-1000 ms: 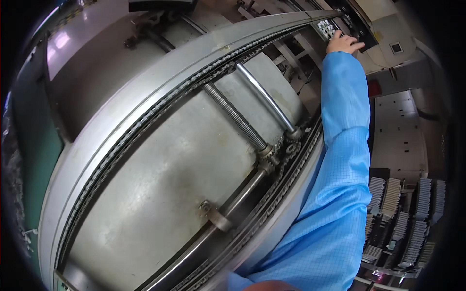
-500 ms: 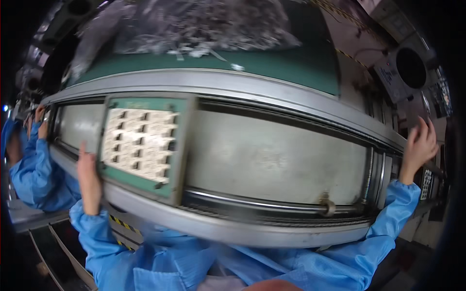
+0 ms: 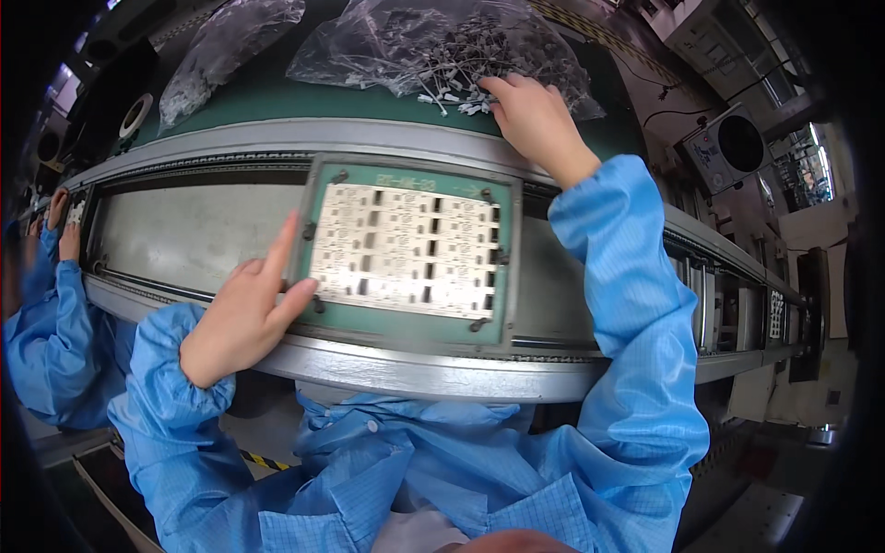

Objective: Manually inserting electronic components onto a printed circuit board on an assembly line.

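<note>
A green fixture frame (image 3: 410, 329) rests across the metal conveyor, holding a panel of white circuit boards (image 3: 401, 244) with dark slots. My left hand (image 3: 241, 318) is at its left edge, index finger and thumb spread apart and nothing between them; the index finger lies along the frame's side. Beyond the far rail, my right hand (image 3: 542, 127) reaches over to a heap of small white connectors with wires (image 3: 466, 69). Its fingertips are at the heap's near edge, fingers apart, and I see nothing held in them.
The heap spills from a clear plastic bag (image 3: 346, 55) on a green surface (image 3: 249, 106); another clear bag (image 3: 221, 55) lies left of it. Metal rails (image 3: 442, 373) run along the conveyor. Another person's blue sleeves (image 3: 69, 309) and hands are at the far left.
The fixture with its boards sits farther right relative to my view. My right hand has come from the conveyor's right end to the connector heap. My left hand has stayed beside the frame's left edge.
</note>
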A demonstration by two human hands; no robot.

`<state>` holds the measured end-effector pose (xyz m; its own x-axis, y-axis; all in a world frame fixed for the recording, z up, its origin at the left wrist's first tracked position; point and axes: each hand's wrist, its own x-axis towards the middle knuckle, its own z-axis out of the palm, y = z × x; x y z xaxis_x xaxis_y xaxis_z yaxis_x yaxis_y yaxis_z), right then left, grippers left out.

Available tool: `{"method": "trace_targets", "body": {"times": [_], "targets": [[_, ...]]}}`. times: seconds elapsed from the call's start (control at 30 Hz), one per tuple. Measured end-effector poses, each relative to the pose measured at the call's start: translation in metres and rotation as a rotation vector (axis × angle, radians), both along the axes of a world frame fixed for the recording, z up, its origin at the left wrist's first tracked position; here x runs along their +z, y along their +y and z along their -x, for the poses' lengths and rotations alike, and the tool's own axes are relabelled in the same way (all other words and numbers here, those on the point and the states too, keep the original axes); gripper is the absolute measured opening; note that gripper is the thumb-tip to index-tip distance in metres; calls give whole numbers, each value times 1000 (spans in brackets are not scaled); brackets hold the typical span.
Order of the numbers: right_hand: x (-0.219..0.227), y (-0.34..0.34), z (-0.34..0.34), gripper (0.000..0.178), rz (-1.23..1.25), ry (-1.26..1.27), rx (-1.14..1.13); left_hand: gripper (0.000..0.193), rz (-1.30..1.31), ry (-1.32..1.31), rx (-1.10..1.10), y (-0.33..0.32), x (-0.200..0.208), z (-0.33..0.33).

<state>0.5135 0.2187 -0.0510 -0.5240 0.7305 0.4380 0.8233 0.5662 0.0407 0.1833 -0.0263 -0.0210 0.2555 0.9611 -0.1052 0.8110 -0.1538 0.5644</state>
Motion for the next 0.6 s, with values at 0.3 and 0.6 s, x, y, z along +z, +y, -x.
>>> {"method": "trace_targets", "body": {"times": [0.3,0.6], "targets": [[6,20,-14,17,68,91,163,32,-995,473,-615,199,10,-63],[85,-60,-42,12,250,835,70,19,-1081,615,-757,265,-36,-91]]}}
